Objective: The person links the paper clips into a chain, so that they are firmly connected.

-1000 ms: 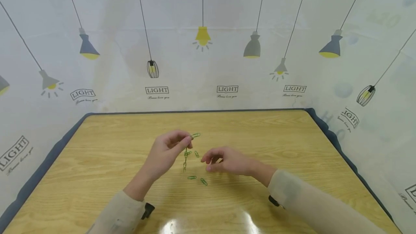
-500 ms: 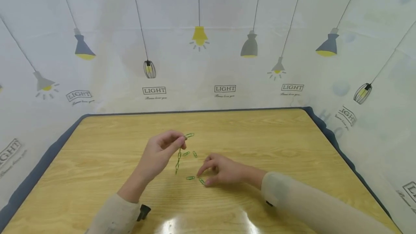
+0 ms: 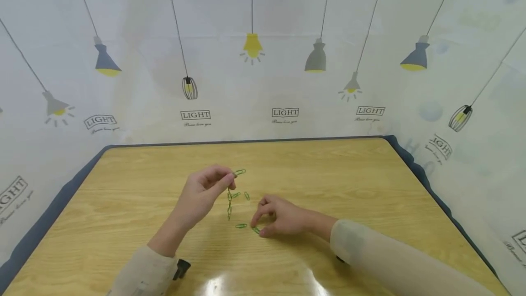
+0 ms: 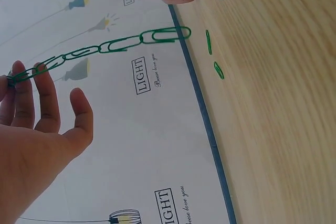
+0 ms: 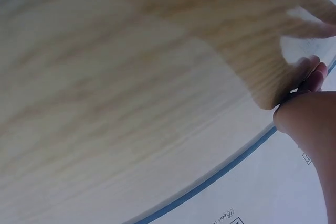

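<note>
My left hand pinches a chain of green paper clips near its top, and the chain hangs from the fingertips above the table. One green clip sticks out past the thumb and index finger. Low on the table, my right hand has thumb and index finger at the two ends of a loose paper clip, pinching it. In the right wrist view that clip is hidden behind the hand. Just left of those fingertips lies another green paper clip.
Two more loose paper clips, one beside the chain and another to its right, lie farther back on the wooden table. A pale wall covering printed with lamps rises behind the table's dark edge.
My right hand has come down and toward me, from above the table to the near loose clip. The left hand keeps its hold on the chain, which swings slightly.
</note>
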Available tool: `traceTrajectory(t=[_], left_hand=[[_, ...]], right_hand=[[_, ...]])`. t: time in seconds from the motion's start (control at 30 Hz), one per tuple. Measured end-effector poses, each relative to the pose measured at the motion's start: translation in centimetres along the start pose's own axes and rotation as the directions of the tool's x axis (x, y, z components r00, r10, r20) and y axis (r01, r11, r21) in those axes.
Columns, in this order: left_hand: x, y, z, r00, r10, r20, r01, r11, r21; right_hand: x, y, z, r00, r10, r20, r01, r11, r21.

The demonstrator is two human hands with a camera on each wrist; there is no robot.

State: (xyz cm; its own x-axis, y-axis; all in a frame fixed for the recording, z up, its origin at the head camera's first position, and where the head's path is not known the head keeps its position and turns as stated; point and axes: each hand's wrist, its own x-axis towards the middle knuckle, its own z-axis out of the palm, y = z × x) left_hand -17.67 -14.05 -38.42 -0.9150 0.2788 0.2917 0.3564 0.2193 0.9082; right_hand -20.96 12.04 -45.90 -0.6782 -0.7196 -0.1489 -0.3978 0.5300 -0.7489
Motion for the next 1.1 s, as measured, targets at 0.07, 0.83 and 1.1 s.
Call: traceTrajectory(t=[0.07, 0.83, 1.1], left_hand=[[0.0, 0.0, 0.0, 1.0, -0.002, 0.001, 0.002, 1.0, 0.002], [0.0, -0.2, -0.2, 1.0, -0.014, -0.007, 0.014, 1.0, 0.012], [0.0, -0.1, -0.1, 1.0, -0.02, -0.002, 0.02, 1.0, 0.013]], right_hand=[[0.0, 0.0, -0.1, 1.0, 0.006, 0.008, -0.006, 1.0, 0.014], [-0.1, 0.4, -1.0, 1.0, 0.008, 0.012, -0.009, 0.995, 0.097], [-0.2, 0.5, -1.2, 0.999, 0.036, 0.02, -0.039, 0.992, 0.122]])
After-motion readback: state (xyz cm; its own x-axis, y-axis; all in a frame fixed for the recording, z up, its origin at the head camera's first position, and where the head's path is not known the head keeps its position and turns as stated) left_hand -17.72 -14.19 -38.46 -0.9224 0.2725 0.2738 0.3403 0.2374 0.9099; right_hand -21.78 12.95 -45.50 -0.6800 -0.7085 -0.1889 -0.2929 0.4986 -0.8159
